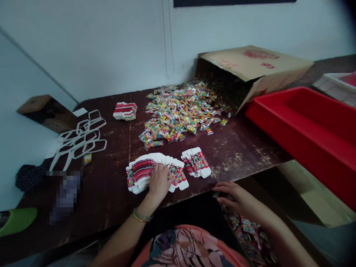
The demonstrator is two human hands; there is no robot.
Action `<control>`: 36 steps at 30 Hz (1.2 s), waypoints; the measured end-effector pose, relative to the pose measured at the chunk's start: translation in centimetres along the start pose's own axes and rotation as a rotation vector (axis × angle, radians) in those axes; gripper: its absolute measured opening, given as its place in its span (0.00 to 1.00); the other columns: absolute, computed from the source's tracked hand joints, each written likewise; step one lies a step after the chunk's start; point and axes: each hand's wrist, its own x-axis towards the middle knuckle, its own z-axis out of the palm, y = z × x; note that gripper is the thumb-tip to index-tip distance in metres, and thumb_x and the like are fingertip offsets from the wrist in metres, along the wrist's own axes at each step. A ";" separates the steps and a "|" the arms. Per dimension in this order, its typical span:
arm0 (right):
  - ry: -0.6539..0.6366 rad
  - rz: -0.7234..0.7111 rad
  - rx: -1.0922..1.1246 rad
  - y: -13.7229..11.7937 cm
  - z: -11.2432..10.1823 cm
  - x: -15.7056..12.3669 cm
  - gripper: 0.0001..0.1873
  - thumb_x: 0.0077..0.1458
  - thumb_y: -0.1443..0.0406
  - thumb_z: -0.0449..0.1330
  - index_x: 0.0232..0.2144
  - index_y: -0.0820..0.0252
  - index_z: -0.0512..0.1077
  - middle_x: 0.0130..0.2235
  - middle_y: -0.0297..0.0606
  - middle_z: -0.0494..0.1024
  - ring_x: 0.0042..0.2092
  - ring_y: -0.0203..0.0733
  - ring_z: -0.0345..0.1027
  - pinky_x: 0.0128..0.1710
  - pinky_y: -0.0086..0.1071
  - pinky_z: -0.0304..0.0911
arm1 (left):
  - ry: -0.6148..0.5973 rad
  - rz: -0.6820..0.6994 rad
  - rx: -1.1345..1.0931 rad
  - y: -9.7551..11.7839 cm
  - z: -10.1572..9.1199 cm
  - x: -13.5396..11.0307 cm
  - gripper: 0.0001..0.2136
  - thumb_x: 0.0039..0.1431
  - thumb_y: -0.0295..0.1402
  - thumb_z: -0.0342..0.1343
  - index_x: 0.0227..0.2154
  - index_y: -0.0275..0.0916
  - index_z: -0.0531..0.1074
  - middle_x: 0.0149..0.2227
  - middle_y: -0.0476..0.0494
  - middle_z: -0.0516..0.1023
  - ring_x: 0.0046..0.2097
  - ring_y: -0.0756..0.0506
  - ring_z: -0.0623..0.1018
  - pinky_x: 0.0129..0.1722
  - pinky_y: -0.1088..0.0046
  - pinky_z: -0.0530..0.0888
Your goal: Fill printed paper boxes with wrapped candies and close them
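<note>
Left hand (160, 180) lies open on the fanned cards (141, 171) by the bench (239, 155) edge, right hand (236, 196) open below; a careless sweep could spill them

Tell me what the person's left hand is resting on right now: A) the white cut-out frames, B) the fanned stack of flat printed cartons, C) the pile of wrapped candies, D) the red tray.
B: the left hand lies flat on the fanned stack of flat printed cartons near the table's front edge, while the candy pile sits farther back by the tipped cardboard box.
</note>
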 end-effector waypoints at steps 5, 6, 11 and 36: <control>0.041 -0.185 0.162 -4.8 3.9 5.5 0.13 0.59 0.61 0.58 0.45 0.53 0.75 0.47 0.41 0.76 0.49 0.46 0.69 0.52 0.41 0.62 | 0.014 0.003 -0.001 -0.1 0.3 -0.5 0.12 0.54 0.35 0.60 0.39 0.36 0.68 0.43 0.37 0.71 0.48 0.37 0.69 0.48 0.60 0.65; 0.066 -0.212 0.180 -5.6 4.4 6.6 0.12 0.60 0.62 0.58 0.45 0.54 0.75 0.46 0.41 0.77 0.48 0.45 0.69 0.51 0.40 0.63 | 0.022 -0.008 -0.014 -0.1 0.4 -0.6 0.14 0.53 0.36 0.61 0.39 0.36 0.67 0.43 0.36 0.70 0.48 0.35 0.68 0.48 0.58 0.64; 0.163 -0.265 0.162 -6.7 5.7 9.6 0.10 0.60 0.65 0.57 0.43 0.54 0.76 0.43 0.40 0.77 0.45 0.44 0.69 0.49 0.40 0.62 | 0.033 -0.039 -0.175 -0.8 -0.2 -0.8 0.08 0.53 0.32 0.59 0.26 0.39 0.64 0.34 0.44 0.69 0.41 0.40 0.69 0.43 0.63 0.65; 0.102 -0.220 0.262 -6.9 9.1 6.7 0.09 0.53 0.57 0.62 0.31 0.57 0.74 0.61 0.46 0.60 0.62 0.57 0.53 0.59 0.56 0.52 | -0.322 -0.124 -1.498 3.4 -0.9 -7.1 0.32 0.47 0.25 0.59 0.58 0.41 0.62 0.55 0.43 0.70 0.54 0.43 0.70 0.55 0.68 0.64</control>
